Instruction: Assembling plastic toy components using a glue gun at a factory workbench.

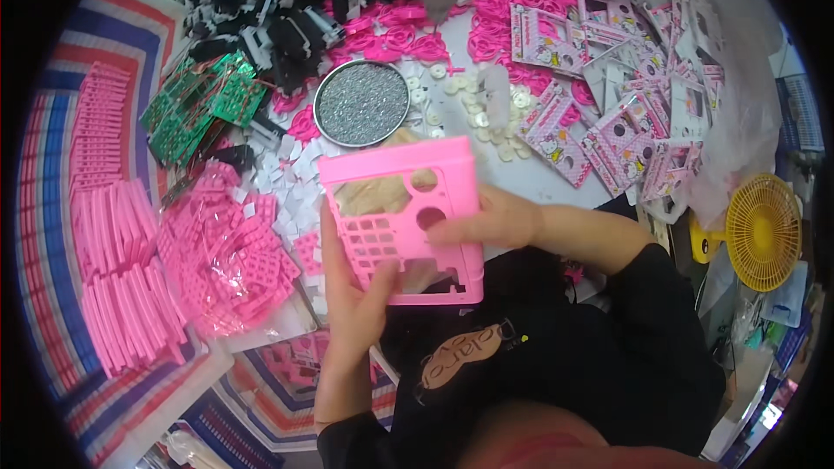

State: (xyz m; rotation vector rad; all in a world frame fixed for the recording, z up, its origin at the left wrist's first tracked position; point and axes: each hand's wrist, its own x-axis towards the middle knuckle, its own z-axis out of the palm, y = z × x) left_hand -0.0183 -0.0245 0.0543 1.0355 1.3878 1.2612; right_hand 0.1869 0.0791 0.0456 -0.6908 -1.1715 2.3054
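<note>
A pink box (404, 217) was held up in the middle of the frame, over the near edge of the desk (540, 182). It was tipped, and a big window, small square holes and two round holes could be seen in it. Its left side was gripped by the left hand (354, 317), with the fingers clamped on the box and the thumb laid across the low front. Its right side was gripped by the right hand (499, 221), with the thumb pressed on the front by the lower round hole. The other fingers of the right hand were hidden behind the box, so how they were bent could not be told.

Just above the box, a round bowl (408, 104) was filled with tiny gray bits (361, 104). Green boards (208, 102) and black parts (291, 39) were heaped at the upper left. Pink straps (400, 37) were piled at the top, and picture cards (621, 143) were spread at the upper right. Pink pieces (130, 317) were lined up at the left. A yellow fan (764, 230) was seen at the right.
</note>
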